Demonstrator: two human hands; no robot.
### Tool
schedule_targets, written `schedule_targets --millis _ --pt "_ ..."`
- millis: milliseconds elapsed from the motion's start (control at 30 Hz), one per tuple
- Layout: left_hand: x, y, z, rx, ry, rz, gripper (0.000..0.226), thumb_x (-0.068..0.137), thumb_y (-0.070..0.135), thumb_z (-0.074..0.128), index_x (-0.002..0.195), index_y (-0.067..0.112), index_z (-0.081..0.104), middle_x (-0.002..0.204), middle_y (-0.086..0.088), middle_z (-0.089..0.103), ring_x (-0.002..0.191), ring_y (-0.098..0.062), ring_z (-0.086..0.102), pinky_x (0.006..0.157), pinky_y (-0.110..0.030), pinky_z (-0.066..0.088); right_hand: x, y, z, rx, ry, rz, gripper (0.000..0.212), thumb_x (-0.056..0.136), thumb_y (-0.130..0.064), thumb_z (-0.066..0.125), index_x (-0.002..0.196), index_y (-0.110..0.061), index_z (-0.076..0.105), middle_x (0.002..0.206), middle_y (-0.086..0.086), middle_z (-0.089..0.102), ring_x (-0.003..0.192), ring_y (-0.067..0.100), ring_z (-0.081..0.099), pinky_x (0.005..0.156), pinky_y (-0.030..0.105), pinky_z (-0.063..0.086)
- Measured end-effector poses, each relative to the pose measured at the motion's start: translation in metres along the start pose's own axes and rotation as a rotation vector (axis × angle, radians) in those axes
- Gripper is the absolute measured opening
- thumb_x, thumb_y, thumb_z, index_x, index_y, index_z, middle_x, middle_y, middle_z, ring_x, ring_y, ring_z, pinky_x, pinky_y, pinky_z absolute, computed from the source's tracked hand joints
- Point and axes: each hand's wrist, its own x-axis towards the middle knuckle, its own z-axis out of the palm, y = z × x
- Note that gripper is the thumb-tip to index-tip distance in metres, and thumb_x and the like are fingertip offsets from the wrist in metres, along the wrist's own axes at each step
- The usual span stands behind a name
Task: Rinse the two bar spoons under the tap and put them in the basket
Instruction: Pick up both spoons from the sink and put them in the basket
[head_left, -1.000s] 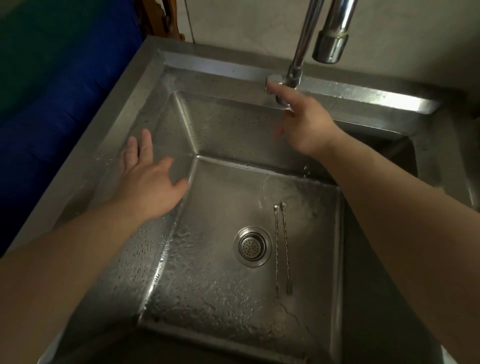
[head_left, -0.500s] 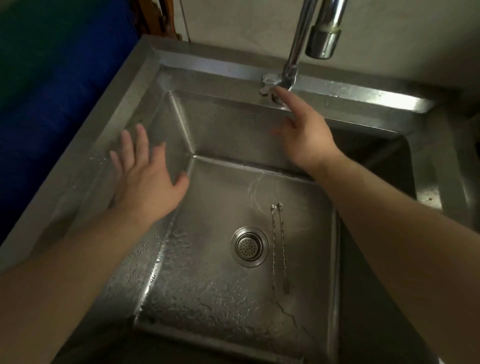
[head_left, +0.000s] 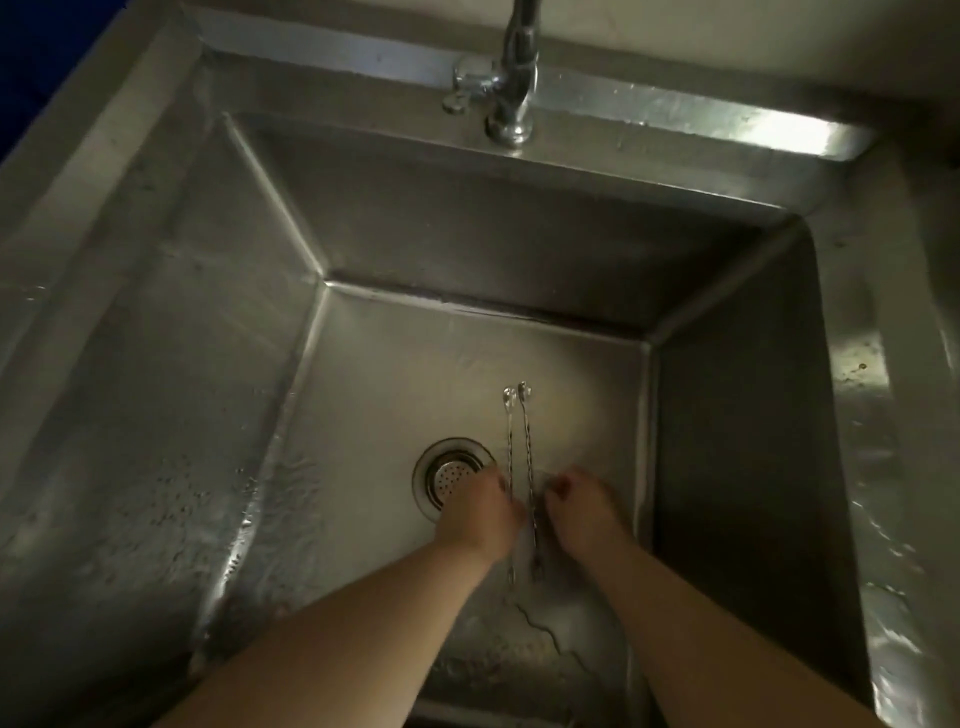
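Two thin twisted bar spoons lie side by side on the sink floor, just right of the drain, bowls pointing away from me. My left hand (head_left: 480, 514) reaches down with its fingers curled over the stem of the left bar spoon (head_left: 509, 441). My right hand (head_left: 582, 512) is beside the right bar spoon (head_left: 527, 441), fingertips bent in close to the stem; whether they grip it is unclear. The tap (head_left: 511, 78) stands at the back rim, with its spout out of frame. No basket is in view.
The deep steel sink (head_left: 737, 415) is wet, with droplets on its left wall and a round drain strainer (head_left: 449, 475) partly behind my left hand. A flat steel rim runs around the sink. Something blue shows at the far left.
My right hand left the tap handle and my left hand left the sink's left wall. Both came down to the spoons on the sink floor. The camera tilted down and closer.
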Motion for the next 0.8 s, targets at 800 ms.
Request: schedule_targets --millis 800 --pt "0.006 -0.038 -0.009 0.193 -0.085 -0.091 0.022 0.083 0.018 0.057 0.093 0.001 0.064 0.103 -0.022 0.070 0.098 -0.036 0.065 0.064 -0.025 0.036 -0.027 0.005 0.031 -0.010 -0.160 0.100 0.025 0.093 -0.026 0.051 0.108 -0.014 0.066 0.111 0.010 0.071 0.100 0.028 0.067 0.075 0.028 0.048"
